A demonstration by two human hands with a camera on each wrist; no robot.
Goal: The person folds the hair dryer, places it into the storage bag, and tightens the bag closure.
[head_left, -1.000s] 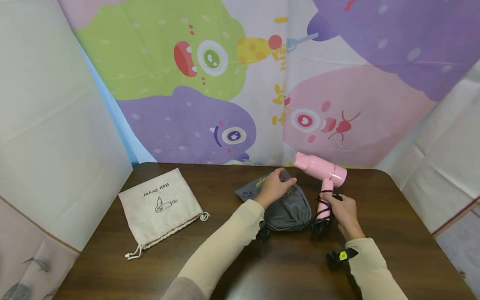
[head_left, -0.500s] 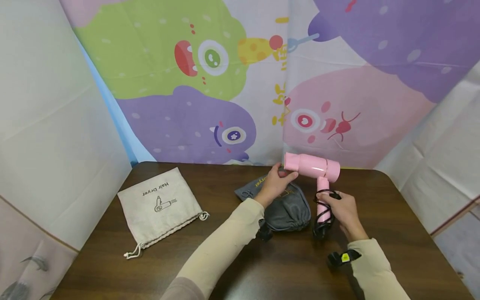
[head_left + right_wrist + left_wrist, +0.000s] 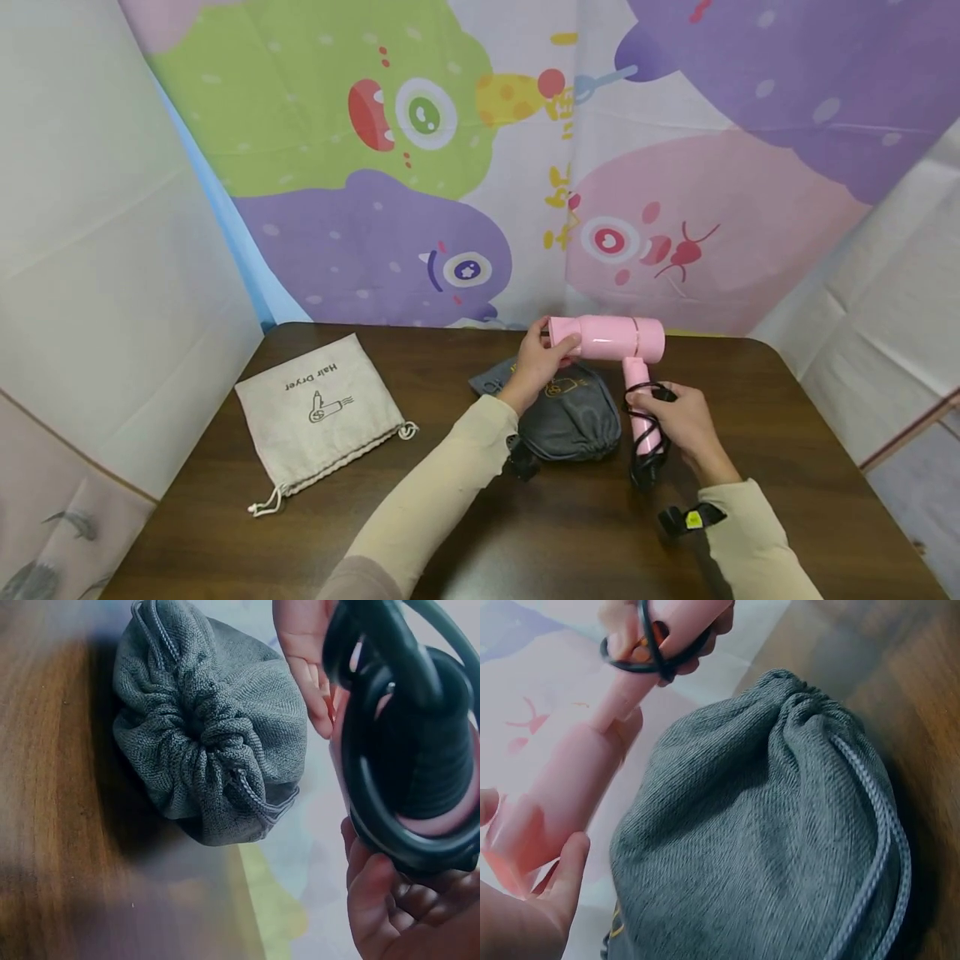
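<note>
A pink hair dryer (image 3: 606,338) is held between both hands, its barrel roughly level and its nozzle toward the left. My left hand (image 3: 535,360) holds the nozzle, with the thumb on the near side and fingers partly hidden behind it. My right hand (image 3: 688,421) grips the handle, where a black power cord (image 3: 375,787) is wrapped in loops. Below the barrel, a dark grey drawstring pouch (image 3: 573,421) with yellow print lies on the table, its gathered mouth seen closely in the right wrist view. The left forearm partly covers this pouch.
A beige drawstring bag (image 3: 322,417) printed "Hair Dryer" lies flat at the left of the dark wooden table (image 3: 525,550). Behind the table's far edge hangs a cartoon-printed cloth (image 3: 420,242). Pale cloth walls (image 3: 97,242) stand at both sides.
The hair dryer has moved left and levelled out in my right hand, over the grey pouch. My left hand has shifted slightly left and taken hold of the nozzle.
</note>
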